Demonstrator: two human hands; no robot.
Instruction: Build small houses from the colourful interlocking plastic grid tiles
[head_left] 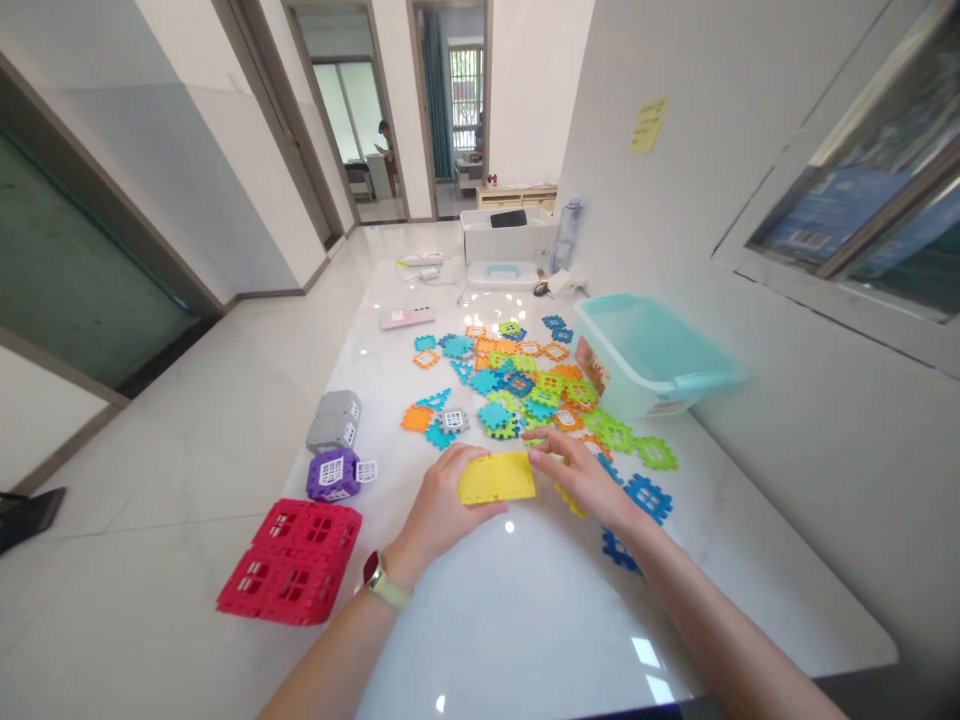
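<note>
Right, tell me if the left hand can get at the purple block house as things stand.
Probably yes: the left hand rests on the yellow interlocking panel, and nothing appears to stand between it and the purple block house on the white tabletop.

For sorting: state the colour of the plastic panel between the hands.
Yellow; the flat plastic panel, best in the head view.

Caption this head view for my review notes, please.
The left hand and right hand hold a yellow tile beside scattered plastic tiles.
</note>
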